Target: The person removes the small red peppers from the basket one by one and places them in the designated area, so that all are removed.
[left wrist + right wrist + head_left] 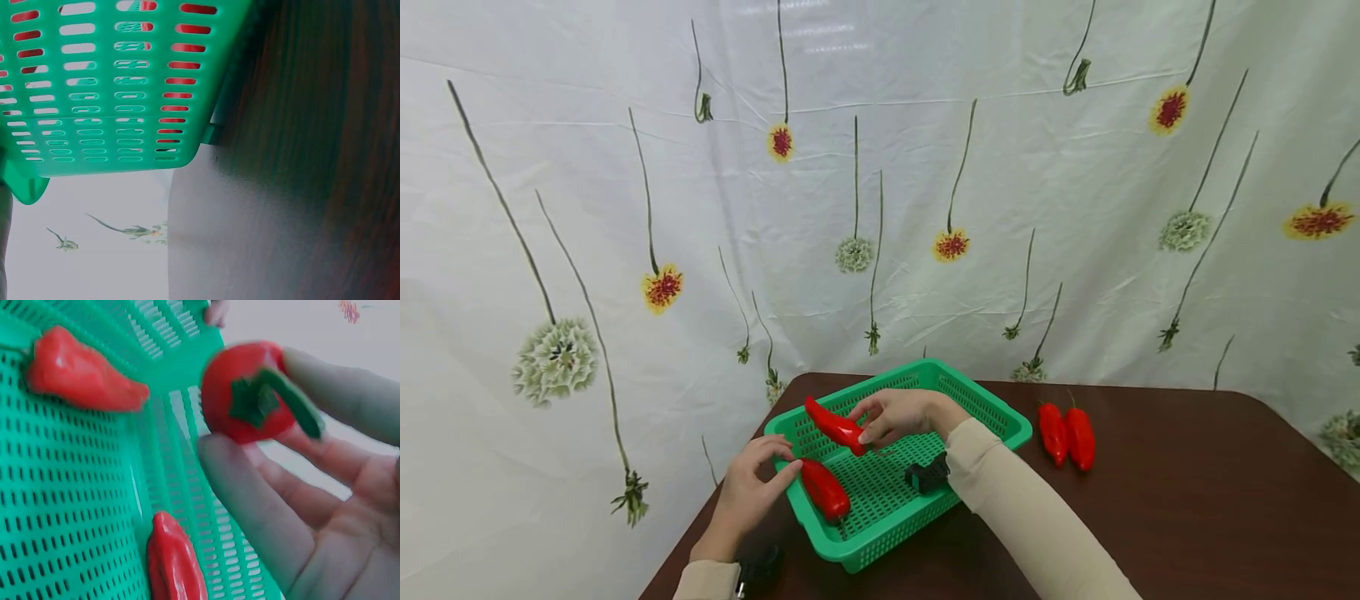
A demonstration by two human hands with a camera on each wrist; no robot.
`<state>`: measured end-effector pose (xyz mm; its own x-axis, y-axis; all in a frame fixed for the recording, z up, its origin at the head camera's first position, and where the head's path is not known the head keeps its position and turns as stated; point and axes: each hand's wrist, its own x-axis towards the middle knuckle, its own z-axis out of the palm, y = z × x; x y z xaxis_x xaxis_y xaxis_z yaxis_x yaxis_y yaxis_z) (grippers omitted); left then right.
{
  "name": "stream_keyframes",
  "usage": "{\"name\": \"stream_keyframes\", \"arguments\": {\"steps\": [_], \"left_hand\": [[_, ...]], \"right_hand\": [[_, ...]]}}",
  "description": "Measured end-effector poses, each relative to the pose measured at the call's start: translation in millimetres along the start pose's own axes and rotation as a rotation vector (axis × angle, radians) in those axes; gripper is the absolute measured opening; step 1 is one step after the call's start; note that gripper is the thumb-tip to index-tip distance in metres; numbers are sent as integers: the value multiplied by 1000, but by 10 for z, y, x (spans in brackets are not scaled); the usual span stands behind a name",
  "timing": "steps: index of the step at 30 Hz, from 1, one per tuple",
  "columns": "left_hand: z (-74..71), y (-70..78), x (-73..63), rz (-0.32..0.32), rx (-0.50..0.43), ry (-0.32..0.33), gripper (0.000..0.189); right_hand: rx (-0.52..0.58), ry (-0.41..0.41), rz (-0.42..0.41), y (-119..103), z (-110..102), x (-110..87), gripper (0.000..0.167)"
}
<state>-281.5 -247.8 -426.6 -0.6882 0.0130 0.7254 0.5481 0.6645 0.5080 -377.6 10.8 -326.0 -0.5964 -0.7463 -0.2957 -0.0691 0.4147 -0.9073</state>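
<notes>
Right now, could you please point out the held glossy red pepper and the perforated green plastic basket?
Held glossy red pepper (832,425): head view, mid body.
Perforated green plastic basket (901,529): head view, front wall.

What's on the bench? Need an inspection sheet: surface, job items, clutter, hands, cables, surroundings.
Surface: dark brown wood-grain table.
Job items: green slotted plastic basket on the table; red pepper held above it; second pepper and third pepper inside; two more, fourth pepper and fifth pepper, side by side on the table, right of the basket.
Clutter: nothing seen.
Left hand: at the basket's left rim, thumb and fingers apart.
Right hand: pinches the raised pepper between thumb and fingers.
Cables: nothing seen.
Surroundings: white flower-print backdrop behind the table.
</notes>
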Motion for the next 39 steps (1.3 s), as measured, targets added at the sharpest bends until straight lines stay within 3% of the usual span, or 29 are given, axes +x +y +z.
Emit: {"name": "stream_keyframes", "arguments": {"steps": [16,26,39], "left_hand": [[4,11,0,-10,-8,2,21],[-3,11,-6,-5,-12,-5,20],[10,-23,2,24,-29,6,21]], "right_hand": [[122,64,-109,-79,78,-227,43],[230,175,-198,-18,7,-394,46],[324,241,-263,110,-27,-696,50]]}}
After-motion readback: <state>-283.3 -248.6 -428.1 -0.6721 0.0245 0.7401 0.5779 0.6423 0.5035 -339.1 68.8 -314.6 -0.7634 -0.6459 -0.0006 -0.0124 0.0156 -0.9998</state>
